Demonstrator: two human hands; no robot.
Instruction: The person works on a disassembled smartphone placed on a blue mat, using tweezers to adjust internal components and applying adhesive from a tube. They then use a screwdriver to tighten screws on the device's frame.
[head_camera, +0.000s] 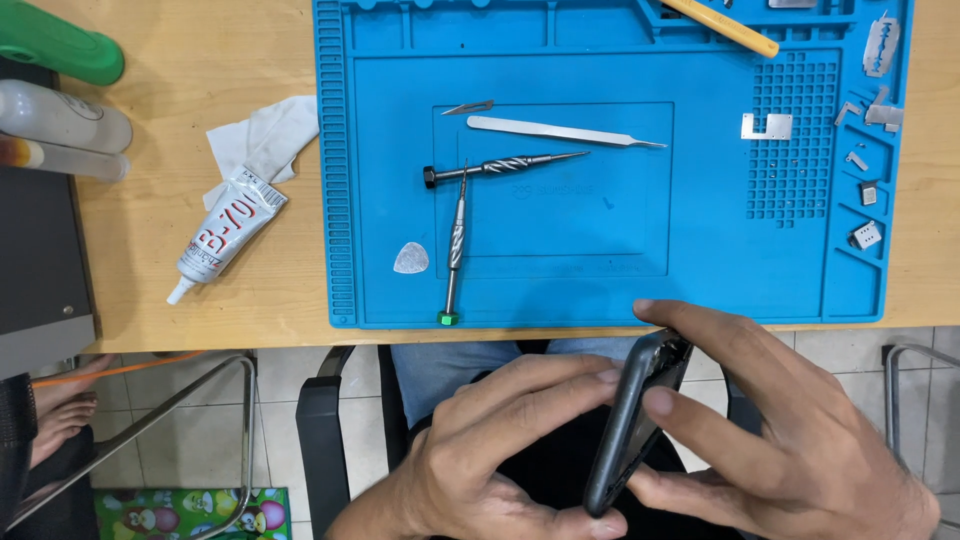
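Observation:
Both hands hold a dark phone body (632, 420) edge-on below the table's front edge, above my lap. My left hand (480, 450) grips its left side, fingertips pressed on the edge. My right hand (790, 430) wraps the right side, index finger curled over the top end. On the blue work mat (700, 250) lie two twisted-grip screwdrivers (500, 166) (456, 240), steel tweezers (560, 131), a small blade (468, 107) and a grey triangular pick (411, 258).
A glue tube (225, 228) and crumpled white tissue (262, 138) lie on the wooden table left of the mat. Small metal parts (866, 190) fill the mat's right compartments, with a razor blade (880, 45). Bottles (60, 120) stand far left. Black chair arm (325, 430) below.

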